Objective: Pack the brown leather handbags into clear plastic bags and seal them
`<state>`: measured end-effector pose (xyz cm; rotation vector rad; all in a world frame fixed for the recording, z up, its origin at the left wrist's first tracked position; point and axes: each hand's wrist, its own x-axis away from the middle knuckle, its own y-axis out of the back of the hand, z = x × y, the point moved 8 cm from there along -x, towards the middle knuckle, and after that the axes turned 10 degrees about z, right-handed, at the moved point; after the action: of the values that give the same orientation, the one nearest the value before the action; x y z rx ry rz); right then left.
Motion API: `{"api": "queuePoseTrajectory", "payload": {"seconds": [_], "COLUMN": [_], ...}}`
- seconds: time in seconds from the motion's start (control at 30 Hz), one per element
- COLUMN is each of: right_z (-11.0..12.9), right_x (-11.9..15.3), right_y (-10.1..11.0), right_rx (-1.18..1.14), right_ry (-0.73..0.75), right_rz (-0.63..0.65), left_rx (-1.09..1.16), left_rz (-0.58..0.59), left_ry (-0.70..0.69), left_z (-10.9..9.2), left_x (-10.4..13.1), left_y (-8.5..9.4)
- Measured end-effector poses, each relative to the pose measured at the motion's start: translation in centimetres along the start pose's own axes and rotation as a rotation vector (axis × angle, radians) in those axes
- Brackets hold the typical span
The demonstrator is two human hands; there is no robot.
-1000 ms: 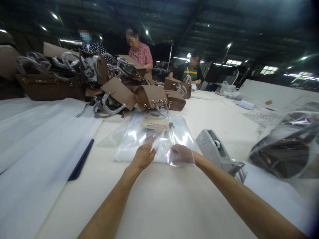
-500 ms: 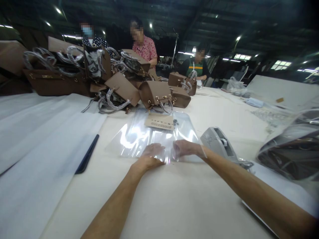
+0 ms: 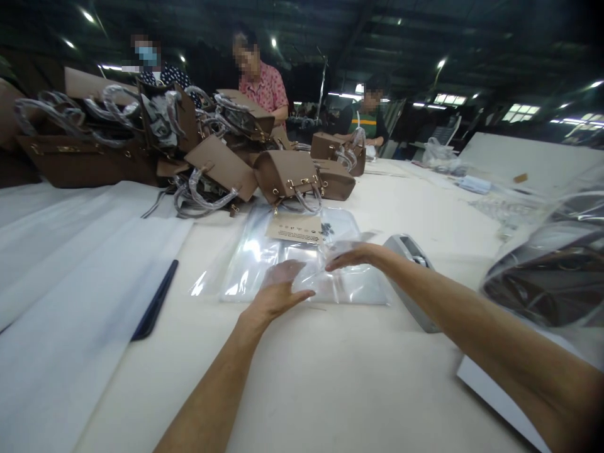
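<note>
A stack of clear plastic bags (image 3: 349,290) lies flat on the white table, with a brown printed card (image 3: 295,228) at its far end. My left hand (image 3: 277,290) is at the near edge of the stack, its fingers beneath a layer of clear film and its thumb spread apart outside. Over the right half of the bags, my right hand (image 3: 353,257) stretches its fingers out flat, palm down, at the film. Neither hand grips anything visibly. Glare on the plastic hides which layers the fingers touch.
Brown handbags (image 3: 287,173) with wrapped handles are piled beyond the bags. A grey device (image 3: 418,296) lies under my right forearm. A dark blue strip (image 3: 155,301) rests on white sheets (image 3: 70,302) at left. A plastic-wrapped bag (image 3: 533,283) stands at right. Three people stand across the table.
My right hand has lifted slightly and its curled fingers have straightened. My left thumb has spread away from its fingers. The view has shifted a little to the right.
</note>
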<state>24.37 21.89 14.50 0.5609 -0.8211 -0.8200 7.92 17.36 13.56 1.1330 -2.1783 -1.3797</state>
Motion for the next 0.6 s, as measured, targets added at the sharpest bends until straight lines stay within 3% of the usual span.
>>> {"api": "queuePoseTrajectory", "payload": {"seconds": [0.17,0.33,0.47,0.6], "right_z": [1.2,1.4,1.9,4.5], "right_x": [0.5,1.0,1.5,2.4], "right_y": [1.5,1.9,2.3,2.1], "right_rx": [0.072,0.151,0.259,0.402], "right_ry": [-0.015,-0.013,-0.022,0.014], "right_rz": [0.105,0.139,0.122,0.046], "left_rx": [-0.054,-0.055,-0.044,-0.038], "left_rz": [-0.108,-0.099,-0.073,-0.117], "left_ry": [0.034,0.052,0.068,0.136], "left_z": [0.7,1.1,1.7,2.4], "left_x": [-0.3,-0.1,-0.1,-0.4], "left_y": [0.1,0.9,1.7,2.1]}}
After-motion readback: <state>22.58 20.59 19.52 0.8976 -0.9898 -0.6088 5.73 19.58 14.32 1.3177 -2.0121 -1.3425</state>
